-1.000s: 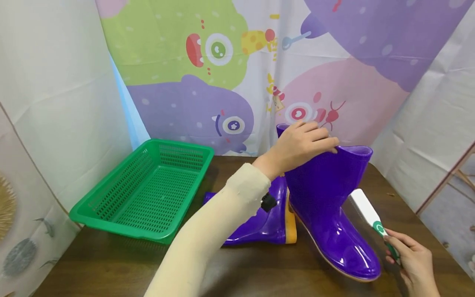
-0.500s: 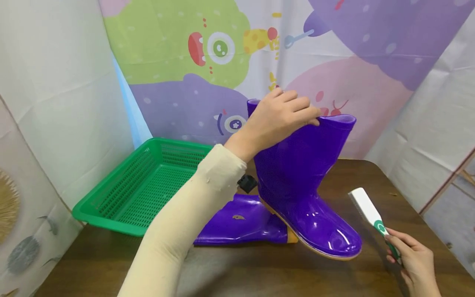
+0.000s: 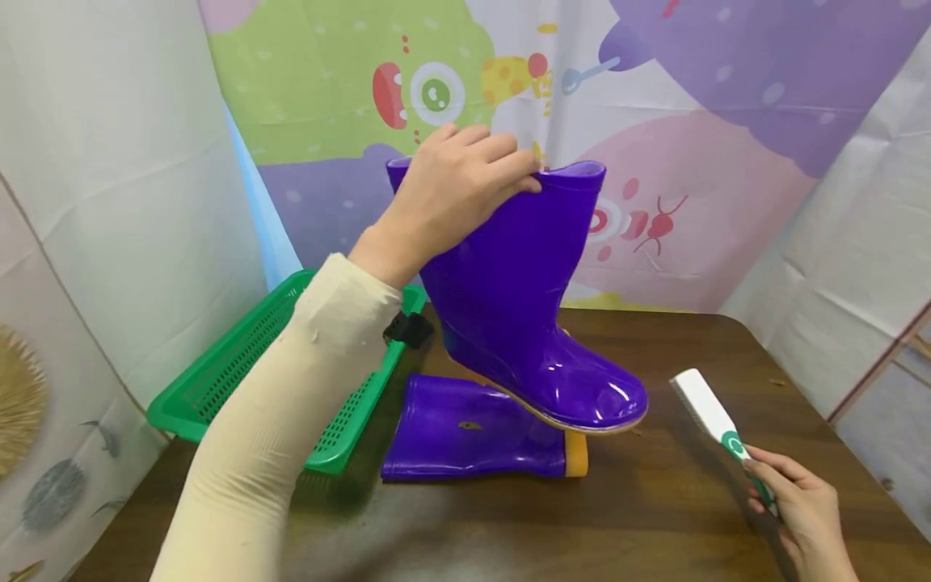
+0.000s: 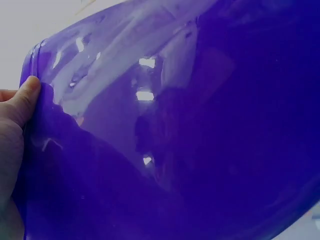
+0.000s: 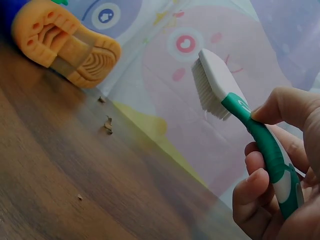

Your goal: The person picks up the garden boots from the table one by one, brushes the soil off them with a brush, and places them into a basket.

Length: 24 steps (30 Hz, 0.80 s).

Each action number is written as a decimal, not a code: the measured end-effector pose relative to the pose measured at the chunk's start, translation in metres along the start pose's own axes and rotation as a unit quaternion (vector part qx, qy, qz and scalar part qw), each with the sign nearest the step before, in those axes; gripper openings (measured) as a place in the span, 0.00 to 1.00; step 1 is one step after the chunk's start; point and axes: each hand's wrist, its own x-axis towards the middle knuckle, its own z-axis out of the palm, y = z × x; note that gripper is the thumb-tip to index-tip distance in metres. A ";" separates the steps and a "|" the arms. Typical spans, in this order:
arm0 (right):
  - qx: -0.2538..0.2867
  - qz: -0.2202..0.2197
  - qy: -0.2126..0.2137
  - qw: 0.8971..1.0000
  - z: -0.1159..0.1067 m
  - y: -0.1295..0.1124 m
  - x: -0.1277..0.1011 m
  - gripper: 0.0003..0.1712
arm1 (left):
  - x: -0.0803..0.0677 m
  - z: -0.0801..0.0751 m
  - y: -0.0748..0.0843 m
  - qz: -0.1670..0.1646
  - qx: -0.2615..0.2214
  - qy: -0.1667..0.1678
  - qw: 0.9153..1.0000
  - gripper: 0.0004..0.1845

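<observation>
My left hand [image 3: 461, 186] grips the top rim of a glossy purple rain boot [image 3: 509, 283], which hangs above the table with its toe to the right. In the left wrist view the thumb [image 4: 29, 95] presses on the outside of the boot's shaft [image 4: 165, 130]. Below it, a second purple rain boot [image 3: 465, 453] lies on its side, with a brown patch on its shaft. At the right, my right hand [image 3: 800, 505] holds a white and green scrubbing brush [image 3: 705, 404] by its handle, its bristles facing left, apart from both boots.
A green plastic basket [image 3: 345, 440] stands on the left, partly hidden by my left arm. Brown crumbs [image 5: 108, 125] lie on the wooden table [image 3: 691, 347], near an orange boot sole [image 5: 70, 45]. A cartoon-printed curtain [image 3: 669, 162] hangs behind.
My left hand has lifted the boot and carried it up and to the left, baring more of the lying boot. The right hand and brush have barely moved, slightly to the left.
</observation>
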 end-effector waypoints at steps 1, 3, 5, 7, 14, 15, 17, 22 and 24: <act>0.000 -0.003 -0.002 1.000 0.001 0.000 0.000 0.16 | -0.001 -0.004 -0.003 -0.009 0.003 -0.002 1.000 0.15; 0.002 -0.008 -0.006 1.000 0.002 0.001 -0.001 0.17 | -0.005 -0.011 -0.011 -0.026 0.012 -0.006 1.000 0.15; 0.002 -0.013 -0.009 1.000 0.004 0.002 -0.001 0.18 | -0.009 -0.018 -0.018 -0.040 0.025 -0.007 0.999 0.15; -0.001 -0.015 -0.011 1.000 0.006 0.003 -0.002 0.18 | -0.014 -0.025 -0.026 -0.051 0.040 -0.006 0.998 0.15; -0.019 -0.018 -0.017 1.000 0.008 0.002 -0.003 0.17 | -0.030 -0.045 -0.051 -0.068 0.084 -0.008 0.994 0.16; -0.021 -0.018 -0.017 0.999 0.009 0.002 -0.003 0.17 | -0.032 -0.047 -0.054 -0.069 0.089 -0.009 0.994 0.16; -0.020 -0.020 -0.020 0.999 0.010 0.002 -0.003 0.17 | -0.037 -0.051 -0.063 -0.073 0.097 -0.008 0.993 0.16; -0.022 -0.025 -0.023 0.999 0.012 0.004 -0.003 0.17 | -0.053 -0.061 -0.085 -0.091 0.114 -0.003 0.989 0.16; -0.026 -0.026 -0.023 0.999 0.013 0.004 -0.004 0.17 | -0.059 -0.066 -0.093 -0.102 0.119 -0.005 0.988 0.16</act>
